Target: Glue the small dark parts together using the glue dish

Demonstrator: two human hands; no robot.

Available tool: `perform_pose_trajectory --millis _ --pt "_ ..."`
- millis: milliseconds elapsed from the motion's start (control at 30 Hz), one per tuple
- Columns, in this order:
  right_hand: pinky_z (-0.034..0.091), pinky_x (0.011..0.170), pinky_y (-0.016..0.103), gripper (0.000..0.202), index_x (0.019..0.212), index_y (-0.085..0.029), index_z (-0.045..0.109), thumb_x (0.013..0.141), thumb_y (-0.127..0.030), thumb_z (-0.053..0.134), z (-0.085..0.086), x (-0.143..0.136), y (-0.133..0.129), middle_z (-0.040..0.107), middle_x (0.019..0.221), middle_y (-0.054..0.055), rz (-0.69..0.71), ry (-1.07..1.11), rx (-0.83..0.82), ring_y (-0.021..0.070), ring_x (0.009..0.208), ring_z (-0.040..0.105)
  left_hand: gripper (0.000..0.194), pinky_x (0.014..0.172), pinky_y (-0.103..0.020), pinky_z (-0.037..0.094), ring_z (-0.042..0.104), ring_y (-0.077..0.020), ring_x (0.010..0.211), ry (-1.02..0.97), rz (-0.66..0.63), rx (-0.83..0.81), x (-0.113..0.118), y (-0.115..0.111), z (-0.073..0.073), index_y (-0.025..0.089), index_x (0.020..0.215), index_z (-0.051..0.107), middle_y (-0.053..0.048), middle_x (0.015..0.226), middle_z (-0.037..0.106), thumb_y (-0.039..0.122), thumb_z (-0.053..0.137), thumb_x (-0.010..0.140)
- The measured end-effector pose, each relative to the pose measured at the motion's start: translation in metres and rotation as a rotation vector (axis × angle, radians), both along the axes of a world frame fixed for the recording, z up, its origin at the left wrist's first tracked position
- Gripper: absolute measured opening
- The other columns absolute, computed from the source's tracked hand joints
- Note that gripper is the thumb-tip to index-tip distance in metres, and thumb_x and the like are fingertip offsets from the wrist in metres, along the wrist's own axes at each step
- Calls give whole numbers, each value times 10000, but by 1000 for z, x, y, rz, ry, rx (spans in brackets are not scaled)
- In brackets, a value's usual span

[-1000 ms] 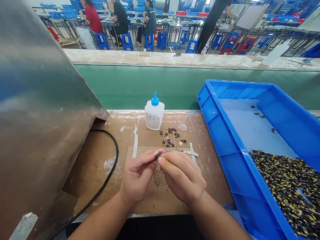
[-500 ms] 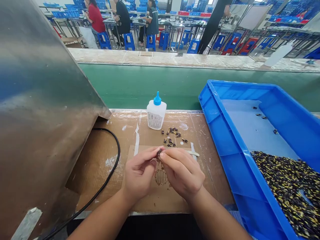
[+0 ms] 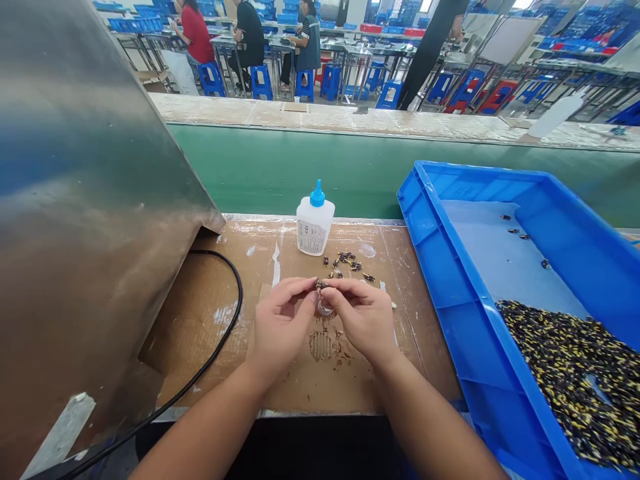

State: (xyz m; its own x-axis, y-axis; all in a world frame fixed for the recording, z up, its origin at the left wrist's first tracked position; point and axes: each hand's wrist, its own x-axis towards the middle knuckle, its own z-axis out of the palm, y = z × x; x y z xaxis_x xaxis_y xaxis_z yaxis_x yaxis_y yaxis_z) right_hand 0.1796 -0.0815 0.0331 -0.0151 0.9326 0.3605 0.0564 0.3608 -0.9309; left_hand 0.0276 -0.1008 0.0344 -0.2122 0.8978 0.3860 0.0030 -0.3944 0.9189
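Between my two hands is a small dark part (image 3: 322,285), pinched at both ends by fingertips and thumbs. My left hand (image 3: 283,323) is closed on its left end, my right hand (image 3: 365,320) on its right end. Below the fingers lies a small round clear piece (image 3: 325,307) on the cardboard, partly covered. A stained, ridged patch (image 3: 321,346) shows in the cardboard (image 3: 320,390) nearer to me. Just beyond the hands, several small black-and-yellow parts (image 3: 346,259) are scattered. Behind them stands a white squeeze bottle (image 3: 314,227) with a blue nozzle cap.
To the right, a large blue bin (image 3: 447,280) holds a heap of black-and-yellow parts (image 3: 575,380). A metal housing (image 3: 100,200) rises on the left, with a black cable (image 3: 235,307) curving beside it. Across a green belt (image 3: 280,160), people sit at tables.
Both hands have shifted slightly away from me and turned, so the dark part between the fingertips shows more. The round clear piece under them has come into sight.
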Motion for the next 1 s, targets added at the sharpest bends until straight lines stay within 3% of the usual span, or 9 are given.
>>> perform_pose_trajectory --millis 167,400,567,767,1000 --pt "646 594 232 123 1021 -216 863 985 -322 812 0 3 -2 830 848 38 -9 -92 46 151 651 766 118 828 -250 658 779 -161 914 77 32 23 -3 0 -3 210 1064 845 -72 1011 817 215 784 963" --pt "679 709 273 104 1098 -224 807 1012 -284 808 4 4 0 836 937 35 -135 -271 401 160 730 784 109 843 -294 635 766 -173 886 234 85 68 -7 -3 -7 210 1054 835 -65 987 817 232 745 997" --pt "701 758 314 174 1154 -233 768 1011 -134 770 4 4 4 825 991 43 -100 -323 623 177 834 795 115 856 -294 626 762 -169 893 303 101 111 -10 -2 -6 219 1056 825 -47 984 813 193 730 999" --pt "707 765 309 238 1191 -221 762 991 -93 771 4 6 4 823 1012 55 -155 -372 645 174 840 791 198 949 -336 649 781 -192 1017 374 101 164 -9 -4 -3 218 1155 817 -68 1126 822 151 730 989" --pt "700 738 292 243 1197 -239 766 997 -100 759 5 7 3 828 1002 40 -170 -403 670 166 824 791 267 936 -318 662 795 -176 984 372 120 211 -8 -6 -4 220 1179 810 -49 1113 833 91 754 951"
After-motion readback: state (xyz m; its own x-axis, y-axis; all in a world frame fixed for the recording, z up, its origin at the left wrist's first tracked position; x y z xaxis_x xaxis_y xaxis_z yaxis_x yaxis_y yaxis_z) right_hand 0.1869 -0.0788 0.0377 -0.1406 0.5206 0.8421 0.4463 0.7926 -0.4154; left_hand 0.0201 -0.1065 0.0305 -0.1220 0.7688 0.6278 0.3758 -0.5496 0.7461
